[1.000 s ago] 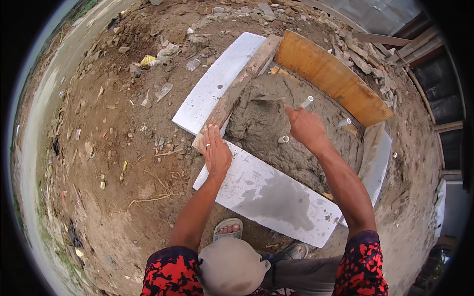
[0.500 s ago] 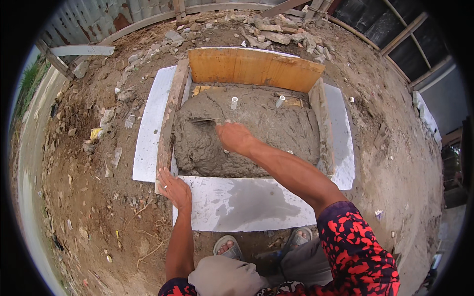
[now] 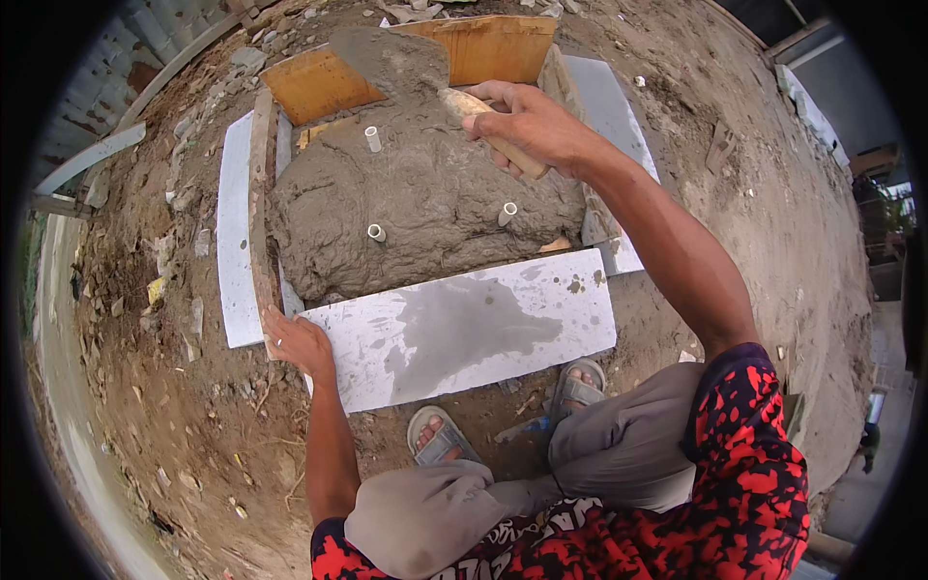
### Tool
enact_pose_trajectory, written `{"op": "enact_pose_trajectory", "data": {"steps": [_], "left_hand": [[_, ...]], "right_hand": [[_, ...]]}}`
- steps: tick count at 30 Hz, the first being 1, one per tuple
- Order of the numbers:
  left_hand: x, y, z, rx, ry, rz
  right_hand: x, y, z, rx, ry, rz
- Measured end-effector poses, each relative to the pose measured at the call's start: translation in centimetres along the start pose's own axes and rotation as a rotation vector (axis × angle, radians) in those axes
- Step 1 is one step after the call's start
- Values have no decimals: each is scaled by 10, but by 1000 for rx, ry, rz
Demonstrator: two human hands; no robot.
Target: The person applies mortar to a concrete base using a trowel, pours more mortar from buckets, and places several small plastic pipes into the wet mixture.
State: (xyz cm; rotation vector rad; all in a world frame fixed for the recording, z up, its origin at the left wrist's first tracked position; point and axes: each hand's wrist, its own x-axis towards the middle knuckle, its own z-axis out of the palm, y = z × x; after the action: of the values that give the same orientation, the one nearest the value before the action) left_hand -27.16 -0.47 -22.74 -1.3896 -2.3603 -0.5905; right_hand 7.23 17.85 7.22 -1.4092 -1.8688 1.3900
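Observation:
My right hand [image 3: 536, 130] is wrapped round the pale wooden handle of a trowel [image 3: 391, 63], whose broad blade is coated in grey mortar. The blade is raised over the far side of the form, in front of the orange-brown plywood board [image 3: 493, 50]. Below it lies a thick bed of wet mortar [image 3: 425, 188] with a rough, lumpy surface. Short white pipes [image 3: 373, 140] stick up out of it. My left hand [image 3: 302, 343] rests with fingers laid out on the near end of the left wooden side board [image 3: 261, 193].
White foam sheets flank the form; the near sheet [image 3: 590, 319] carries a wet grey patch. Another wooden board [image 3: 565, 97] bounds the right side. Dirt and rubble [image 3: 126, 280] surround it, and rusty corrugated metal [image 3: 106, 87] stands at the far left. My sandalled feet [image 3: 440, 440] are by the near sheet.
My right hand has lifted the trowel off the mortar, moving it up and away to the far side. The left hand stays at the board's end. The view has shifted.

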Motion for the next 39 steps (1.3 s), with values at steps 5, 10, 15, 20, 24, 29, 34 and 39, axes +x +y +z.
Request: {"op": "enact_pose_trajectory", "data": {"steps": [5, 10, 15, 20, 24, 29, 34, 39], "left_hand": [[-17, 30, -15, -13, -14, 29], [-41, 57, -24, -37, -11, 87], [-35, 41, -26, -122, -64, -65], [-26, 33, -51, -634, -104, -296], [-52, -10, -76, -554, -61, -380], [-117, -26, -87, -630, -141, -769], [-155, 12, -56, -1033, -354, -782], [-152, 58, -29, -1190, -311, -883]], "right_hand": [[-47, 16, -65, 31, 81, -31], [-87, 47, -123, -39, 124, -48], [-111, 69, -137, -209, 128, -38], [-224, 151, -92, 16, 267, 142], [-322, 235, -14, 85, 570, 273], [-371, 309, 44, 291, 897, 453], [-325, 368, 10, 369, 863, 263], [-297, 390, -20, 561, 907, 247]]}}
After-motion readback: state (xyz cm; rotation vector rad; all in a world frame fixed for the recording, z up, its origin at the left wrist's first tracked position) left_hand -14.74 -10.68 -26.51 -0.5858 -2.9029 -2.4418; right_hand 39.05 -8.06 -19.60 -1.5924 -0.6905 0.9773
